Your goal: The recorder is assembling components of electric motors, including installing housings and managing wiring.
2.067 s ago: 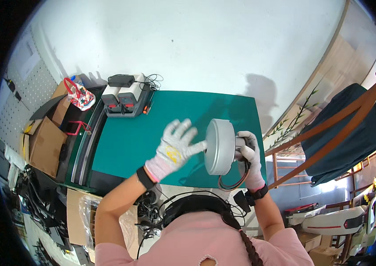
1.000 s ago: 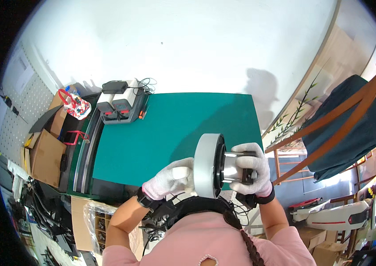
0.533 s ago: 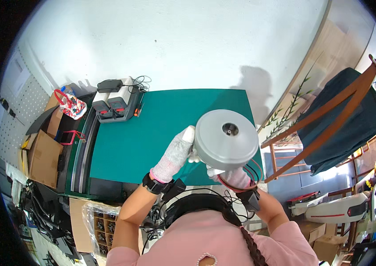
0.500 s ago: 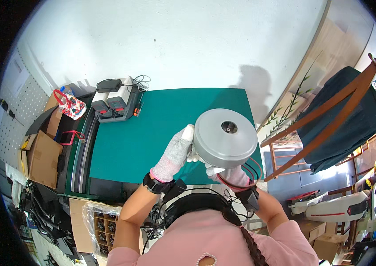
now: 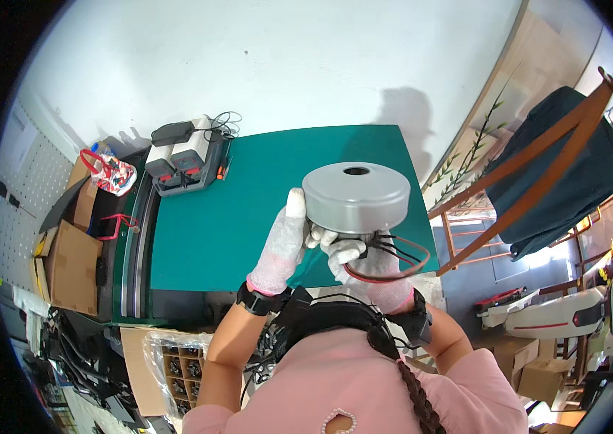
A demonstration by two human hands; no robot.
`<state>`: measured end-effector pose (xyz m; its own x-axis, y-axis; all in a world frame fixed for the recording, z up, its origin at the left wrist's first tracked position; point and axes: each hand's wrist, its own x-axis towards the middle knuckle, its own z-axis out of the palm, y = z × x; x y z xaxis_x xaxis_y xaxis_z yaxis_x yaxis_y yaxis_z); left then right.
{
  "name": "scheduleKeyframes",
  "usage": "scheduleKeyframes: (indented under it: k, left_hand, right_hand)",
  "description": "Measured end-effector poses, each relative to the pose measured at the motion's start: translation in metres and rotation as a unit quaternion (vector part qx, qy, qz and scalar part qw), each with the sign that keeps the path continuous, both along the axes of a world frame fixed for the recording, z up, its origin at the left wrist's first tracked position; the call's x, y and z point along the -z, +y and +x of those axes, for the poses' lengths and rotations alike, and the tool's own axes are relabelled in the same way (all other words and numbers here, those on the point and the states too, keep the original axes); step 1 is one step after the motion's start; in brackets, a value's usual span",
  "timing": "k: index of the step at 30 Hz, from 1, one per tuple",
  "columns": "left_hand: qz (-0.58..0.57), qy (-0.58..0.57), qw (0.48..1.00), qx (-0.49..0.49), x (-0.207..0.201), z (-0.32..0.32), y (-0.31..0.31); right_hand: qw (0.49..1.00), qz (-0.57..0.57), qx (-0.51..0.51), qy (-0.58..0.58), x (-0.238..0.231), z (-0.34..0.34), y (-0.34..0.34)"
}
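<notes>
On your left, a white bag with red handles (image 5: 117,179) sits near the grey-and-white unit (image 5: 194,159) at the far corner of the green tabletop (image 5: 248,202). Your gloved left hand (image 5: 281,242) is partly closed on the grey drum (image 5: 356,206), thumb upright along its side, fingers curled below. You have the drum raised over the tabletop's right part, its round opening facing up. Your gloved right hand (image 5: 371,266) is curled beneath it, supporting it (the drum hides some fingers), with wires (image 5: 397,275) looping out beside it. Farther right hangs a dark cloth (image 5: 549,181).
</notes>
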<state>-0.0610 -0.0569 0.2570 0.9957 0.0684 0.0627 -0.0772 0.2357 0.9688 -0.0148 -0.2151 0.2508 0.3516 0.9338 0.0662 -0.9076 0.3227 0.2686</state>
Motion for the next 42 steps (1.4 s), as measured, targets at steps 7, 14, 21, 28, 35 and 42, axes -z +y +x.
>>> scheduleKeyframes:
  k: [7, 14, 21, 28, 35, 42]
  left_hand:
    - [0.179, -0.105, 0.968, -0.138, 0.017, -0.003, 0.004]
    - [0.176, -0.086, 0.979, -0.056, 0.011, -0.023, 0.01]
    - [-0.064, -0.004, 0.998, 0.014, 0.019, -0.034, 0.015]
    - [-0.065, 0.083, 0.994, 0.04, 0.022, -0.021, 0.026]
    - [-0.146, -0.049, 0.973, -0.171, 0.071, -0.009, 0.056]
    - [-0.111, 0.1, 0.926, -0.346, 0.14, -0.041, 0.089]
  right_hand:
    - [0.944, -0.196, 0.199, -0.178, 0.006, -0.001, 0.008]
    - [0.625, -0.44, 0.398, -0.507, -0.009, -0.019, 0.0]
    - [0.149, -0.5, 0.437, -0.733, -0.035, -0.039, -0.009]
    - [-0.021, -0.374, 0.351, -0.858, -0.05, -0.031, -0.018]
    - [0.012, -0.376, 0.231, -0.897, 0.028, 0.06, 0.007]
    - [-0.013, -0.354, -0.018, -0.935, 0.124, 0.155, 0.032]
